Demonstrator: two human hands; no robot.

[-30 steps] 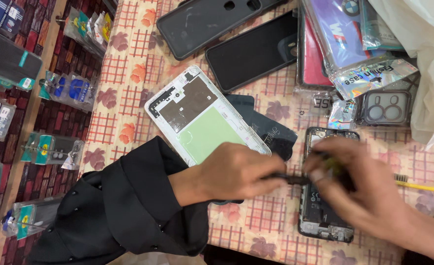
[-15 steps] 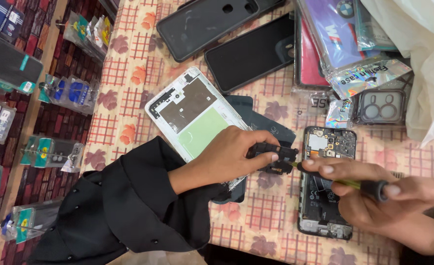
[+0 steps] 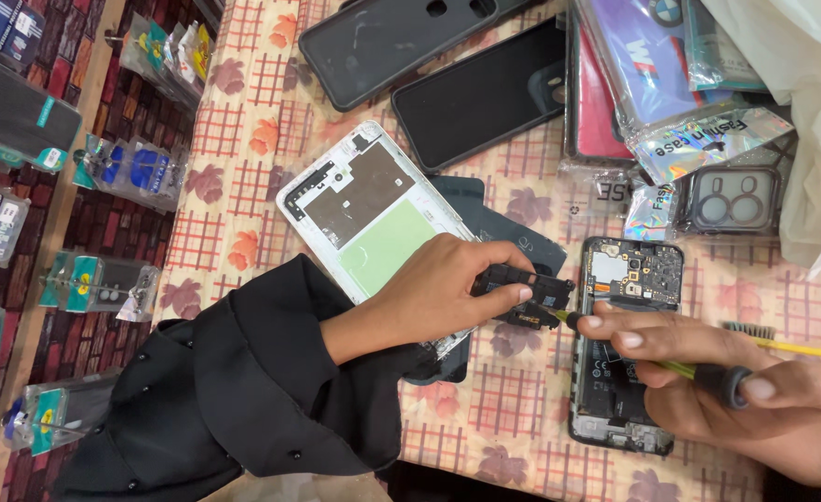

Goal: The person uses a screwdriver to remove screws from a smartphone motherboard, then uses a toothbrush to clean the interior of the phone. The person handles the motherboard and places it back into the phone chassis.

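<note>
Head view: we look down on a checked cloth (image 3: 271, 102) strewn with phone parts.
Left hand: our left hand (image 3: 429, 297) has its fingers closed in a pinch on a small black inner cover (image 3: 522, 293), thumb under it, fingertips on its upper edge.
Right hand: our right hand (image 3: 708, 390) grips a green-shafted screwdriver (image 3: 684, 370), fingers wrapped along the shaft, thumb capping the black knob.
What changed: a second ago both hands crowded over the open phone (image 3: 626, 344) with the driver tip down at it; half a second ago the cover was coming away; now it sits clear of the board, just left of our right fingertips.
What that means: we judge the cover freed, the board's top end exposed.
Tip: the driver's point touches or nearly touches the lifted cover; we cannot tell which.
Beyond the left fingers: a white mid-frame (image 3: 373, 214) lies partly under our wrist.
Past the right knuckles: a yellow-handled brush (image 3: 782, 342).
</note>
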